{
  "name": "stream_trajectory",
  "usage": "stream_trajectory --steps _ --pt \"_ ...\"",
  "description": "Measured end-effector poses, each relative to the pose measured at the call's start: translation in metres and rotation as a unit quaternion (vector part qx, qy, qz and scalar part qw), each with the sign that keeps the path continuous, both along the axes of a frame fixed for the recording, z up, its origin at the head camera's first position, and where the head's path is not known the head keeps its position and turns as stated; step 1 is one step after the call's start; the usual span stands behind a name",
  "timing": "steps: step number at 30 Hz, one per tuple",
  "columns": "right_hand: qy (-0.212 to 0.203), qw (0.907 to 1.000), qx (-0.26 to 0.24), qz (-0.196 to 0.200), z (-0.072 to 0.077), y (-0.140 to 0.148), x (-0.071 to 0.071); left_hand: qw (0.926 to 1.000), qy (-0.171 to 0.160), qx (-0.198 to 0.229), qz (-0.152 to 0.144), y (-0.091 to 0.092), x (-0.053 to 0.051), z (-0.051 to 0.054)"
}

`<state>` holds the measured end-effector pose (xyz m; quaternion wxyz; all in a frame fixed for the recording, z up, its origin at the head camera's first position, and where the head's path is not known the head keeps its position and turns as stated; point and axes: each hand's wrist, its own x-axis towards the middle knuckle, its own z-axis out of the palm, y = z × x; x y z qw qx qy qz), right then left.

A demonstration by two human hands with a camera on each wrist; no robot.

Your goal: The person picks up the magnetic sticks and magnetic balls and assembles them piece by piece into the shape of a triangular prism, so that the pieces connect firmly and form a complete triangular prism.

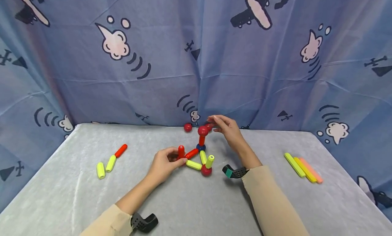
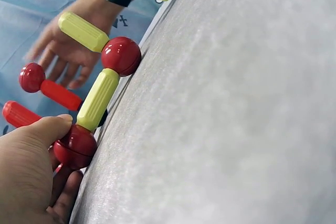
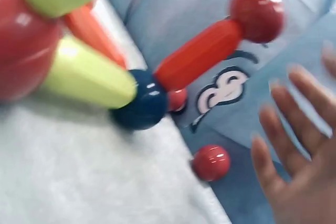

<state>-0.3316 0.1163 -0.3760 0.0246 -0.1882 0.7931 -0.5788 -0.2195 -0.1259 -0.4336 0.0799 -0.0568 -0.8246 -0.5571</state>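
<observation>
A magnetic ball-and-stick frame stands mid-table, its triangular base made of a red rod (image 1: pixel 192 153) and two yellow-green rods (image 1: pixel 194 164). My left hand (image 1: pixel 164 163) grips the red ball (image 2: pixel 76 147) at its left corner, from which a red rod (image 1: pixel 181 151) points up. At the back corner a blue ball (image 3: pixel 140 99) carries an upright red rod (image 3: pixel 199 55) topped by a red ball (image 1: pixel 203 130). The front red ball (image 1: pixel 206 170) bears an upright yellow-green rod (image 1: pixel 209 161). Beside the topmost ball, my right hand (image 1: pixel 229 131) has its fingers extended and apart from it.
Two loose red balls (image 1: pixel 188 127) lie at the table's back edge, one partly hidden behind the frame and right hand. Short yellow-green rods (image 1: pixel 100 170) and a red rod (image 1: pixel 121 150) lie left. Longer green, yellow and orange rods (image 1: pixel 305 169) lie right. A patterned curtain (image 1: pixel 165 59) hangs behind.
</observation>
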Motion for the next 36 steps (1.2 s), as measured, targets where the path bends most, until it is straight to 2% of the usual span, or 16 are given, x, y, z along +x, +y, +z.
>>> stream_trajectory --steps 2,4,7,10,12,17,21,23,26,30,34,36 --pt "0.013 0.9994 0.022 -0.021 -0.007 -0.002 -0.004 1.0 0.001 0.001 -0.002 0.0 0.0 0.0" --pt "0.029 0.9968 0.068 -0.03 -0.015 -0.004 -0.009 1.0 0.0 0.002 -0.002 0.001 0.0 0.001" --pt "0.043 0.9903 0.132 -0.015 -0.026 -0.005 -0.014 1.0 -0.004 0.002 -0.001 0.002 0.0 0.001" --pt "0.047 0.985 0.166 0.011 -0.034 -0.006 -0.017 1.0 -0.006 -0.001 0.0 0.002 0.0 0.001" --pt "0.067 0.9802 0.185 0.02 -0.038 -0.006 -0.019 1.0 -0.007 -0.003 0.001 0.002 0.0 0.001" --pt "0.118 0.9699 0.213 -0.008 -0.045 -0.006 -0.019 0.9999 -0.008 -0.006 -0.002 0.001 -0.001 0.001" --pt "0.135 0.9665 0.217 -0.026 -0.046 -0.005 -0.019 0.9999 -0.01 -0.007 0.0 0.001 -0.001 0.001" --pt "0.13 0.9684 0.211 -0.027 -0.045 -0.004 -0.018 0.9999 -0.01 -0.006 0.002 0.001 0.0 0.0" --pt "0.095 0.9799 0.174 -0.027 -0.033 0.0 -0.015 0.9999 -0.013 -0.003 0.002 0.001 0.0 -0.001" --pt "0.06 0.9938 0.085 -0.04 0.004 0.01 -0.006 0.9999 -0.013 0.0 -0.002 0.001 0.0 -0.002" --pt "0.07 0.997 0.008 -0.03 0.043 0.011 0.011 0.9999 -0.01 0.0 -0.005 0.0 0.0 -0.002" --pt "0.076 0.9971 -0.005 -0.007 0.056 0.007 0.02 0.9999 -0.009 -0.001 -0.007 0.0 -0.001 -0.002"
